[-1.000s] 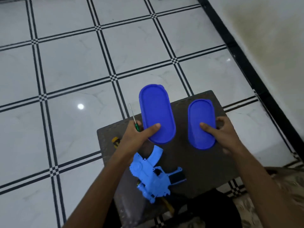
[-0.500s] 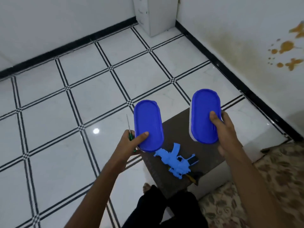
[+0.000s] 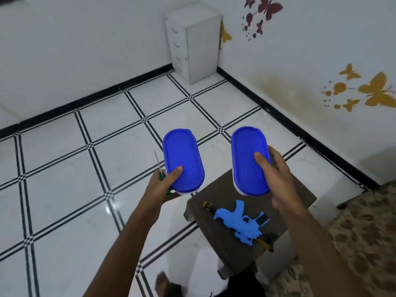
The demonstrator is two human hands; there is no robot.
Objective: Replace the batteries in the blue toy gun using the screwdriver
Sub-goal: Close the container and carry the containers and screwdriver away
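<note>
The blue toy gun (image 3: pixel 240 222) lies on a small dark stool (image 3: pixel 300 202) low in the head view. My left hand (image 3: pixel 162 185) grips a blue-lidded oval container (image 3: pixel 182 159) together with a green-handled screwdriver (image 3: pixel 161 171), whose shaft points up and away. My right hand (image 3: pixel 276 170) holds a second blue-lidded oval container (image 3: pixel 248 159) above the stool's far edge. Both containers are lifted off the stool, and their contents are hidden under the lids. A yellow-and-black tool (image 3: pixel 208 205) lies partly under the gun.
White tiled floor (image 3: pixel 85 211) with black lines spreads to the left. A white drawer cabinet (image 3: pixel 192 41) stands in the far corner. A patterned rug (image 3: pixel 353 232) lies at the right of the stool. My foot (image 3: pixel 162 284) shows at the bottom.
Both hands have lifted the two containers off the stool and raised them. My head has tilted up, so the stool and gun sit lower and smaller in view.
</note>
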